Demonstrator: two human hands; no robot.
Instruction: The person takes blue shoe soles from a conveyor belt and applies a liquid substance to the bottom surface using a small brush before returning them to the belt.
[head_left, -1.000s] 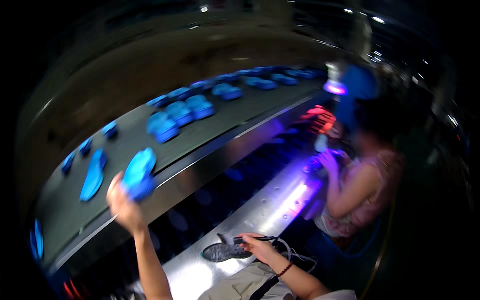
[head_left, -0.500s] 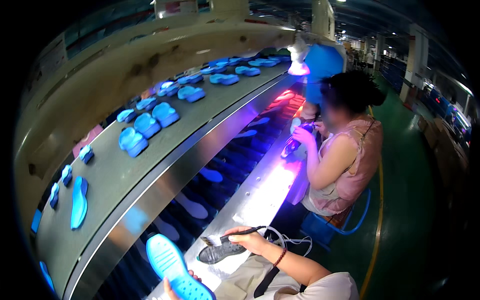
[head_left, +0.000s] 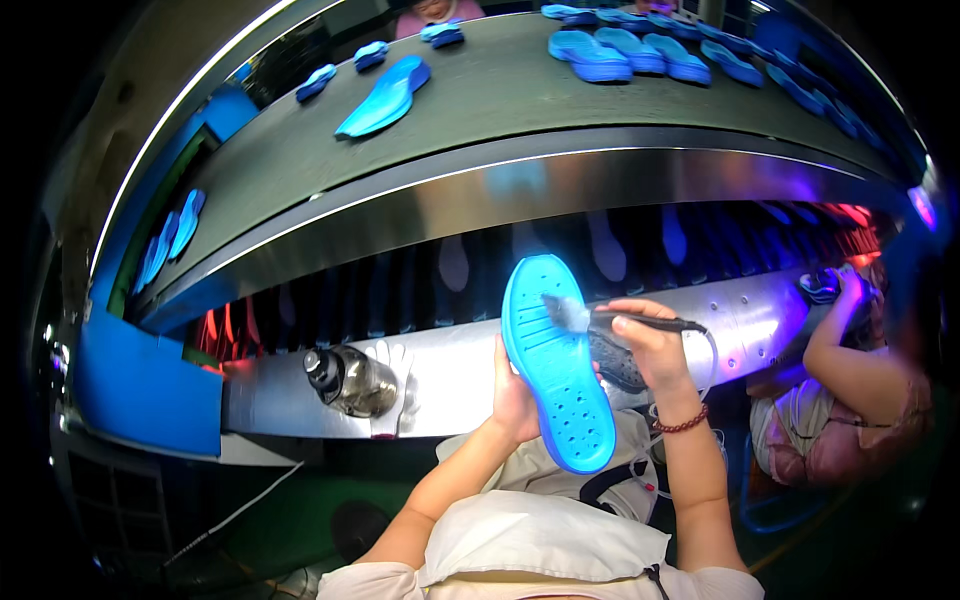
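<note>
Upright in front of me is a blue shoe sole (head_left: 562,360), and my left hand (head_left: 514,398) closes around its left edge. Ridges cross the sole's upper part, and small holes dot its lower part. In my right hand (head_left: 652,342) I grip a black-handled brush (head_left: 640,320) with a thin pale tube or cord trailing from its end. The bristles lie over the ridged face of the sole and seem to touch it. Behind the brush, a dark perforated shoe upper (head_left: 618,366) rests on the metal ledge, partly covered by my hand and the sole.
A clear bottle (head_left: 358,382) with a black top and a white glove (head_left: 393,378) lie on the metal ledge (head_left: 450,365) to the left. Beyond it, dark soles pass in a recessed lane; blue soles (head_left: 390,97) ride the upper belt (head_left: 480,105). A co-worker (head_left: 840,400) sits at right.
My view has swung left, bringing the bottle and glove in. The sole is now upright before me, and the brush has moved from above the dark upper onto the sole's face.
</note>
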